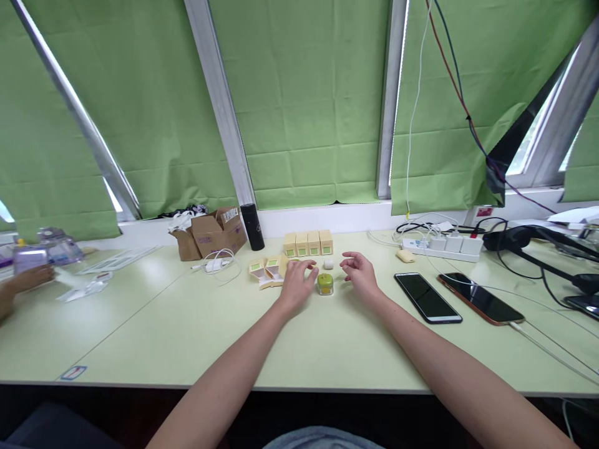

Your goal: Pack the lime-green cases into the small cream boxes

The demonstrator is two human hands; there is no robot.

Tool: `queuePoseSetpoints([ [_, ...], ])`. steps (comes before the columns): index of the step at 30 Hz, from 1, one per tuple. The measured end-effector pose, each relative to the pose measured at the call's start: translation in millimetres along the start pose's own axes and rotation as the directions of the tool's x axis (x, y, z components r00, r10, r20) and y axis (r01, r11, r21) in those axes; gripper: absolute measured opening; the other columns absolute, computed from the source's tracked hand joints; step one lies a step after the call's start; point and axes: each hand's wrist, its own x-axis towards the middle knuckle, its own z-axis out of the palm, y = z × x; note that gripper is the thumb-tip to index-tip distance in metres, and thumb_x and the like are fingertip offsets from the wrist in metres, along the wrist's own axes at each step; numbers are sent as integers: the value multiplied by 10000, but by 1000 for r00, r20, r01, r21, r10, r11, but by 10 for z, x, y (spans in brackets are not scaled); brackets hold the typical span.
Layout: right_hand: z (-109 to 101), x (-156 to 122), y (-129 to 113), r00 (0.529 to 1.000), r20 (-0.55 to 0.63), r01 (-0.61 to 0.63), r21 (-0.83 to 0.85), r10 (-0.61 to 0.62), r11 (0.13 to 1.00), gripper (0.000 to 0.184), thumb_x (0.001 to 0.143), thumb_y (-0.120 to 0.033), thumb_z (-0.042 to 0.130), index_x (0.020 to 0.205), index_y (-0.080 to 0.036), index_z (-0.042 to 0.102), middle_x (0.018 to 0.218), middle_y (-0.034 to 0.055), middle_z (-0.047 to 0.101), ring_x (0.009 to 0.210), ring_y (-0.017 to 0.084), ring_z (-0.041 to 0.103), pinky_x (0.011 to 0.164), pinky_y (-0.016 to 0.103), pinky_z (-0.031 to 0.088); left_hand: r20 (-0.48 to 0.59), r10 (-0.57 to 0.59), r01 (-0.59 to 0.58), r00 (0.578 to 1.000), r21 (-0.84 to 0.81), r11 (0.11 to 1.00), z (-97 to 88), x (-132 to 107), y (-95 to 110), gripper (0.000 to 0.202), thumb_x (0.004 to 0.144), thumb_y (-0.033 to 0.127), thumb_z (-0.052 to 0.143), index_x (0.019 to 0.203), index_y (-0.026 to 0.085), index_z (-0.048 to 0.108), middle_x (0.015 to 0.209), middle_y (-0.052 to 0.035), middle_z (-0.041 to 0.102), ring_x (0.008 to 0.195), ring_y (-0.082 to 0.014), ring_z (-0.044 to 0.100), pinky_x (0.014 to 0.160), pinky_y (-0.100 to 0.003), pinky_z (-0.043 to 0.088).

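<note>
A small glass jar with a green lid (325, 284) stands upright on the table between my hands. My left hand (298, 284) is just left of the jar, fingers bent and apart; whether a fingertip touches it I cannot tell. To the right, my right hand (361, 273) hovers with its fingers apart and nothing in it. Behind the jar lies a small white roll-shaped piece (329, 262). Opened yellow cartons (267, 271) sit beside my left hand, partly hidden by it. Several closed yellow boxes (307, 244) stand in a row at the back.
Two phones (427, 297) lie at the right, near a white power strip (442, 246) with cables. A cardboard box (213, 234), a black cylinder (253, 227) and a white charger (215, 264) are at the back left. Another person's hand (29, 279) is at the far left.
</note>
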Motion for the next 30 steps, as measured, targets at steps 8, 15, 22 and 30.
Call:
queuePoseSetpoints([
  [8,14,-32,-53,1000,-10,-5,-28,5,1000,420,643,-320,697,1053,-237,656,847,15,681,769,198,610,568,299,481,-171,-128,194,977,467,863,-320,159,-237,368,914,285,614,1256,161,670,1207,-212,692,1237,-423,515,1064,-548,377],
  [15,25,-36,-50,1000,-12,9,-47,-9,999,421,646,-345,693,1049,-230,647,833,16,673,768,201,608,547,292,480,-184,-187,263,965,667,697,-422,177,-384,530,910,330,621,1400,139,555,1319,-249,605,1242,-416,542,1083,-520,333],
  [22,19,-46,-69,1000,-5,2,-69,-3,998,443,639,-357,680,1060,-222,641,846,22,680,789,206,611,552,292,488,-173,-256,295,951,755,586,-434,193,-424,532,905,395,613,1380,164,549,1318,-212,617,1229,-378,575,1125,-518,298],
  [30,17,-36,-58,1000,-6,12,-83,-13,996,435,647,-353,664,1062,-227,643,842,25,680,791,211,615,554,295,489,-213,-207,297,955,732,614,-507,206,-430,426,948,327,511,1330,167,613,1290,-193,657,1226,-352,594,1146,-529,283],
])
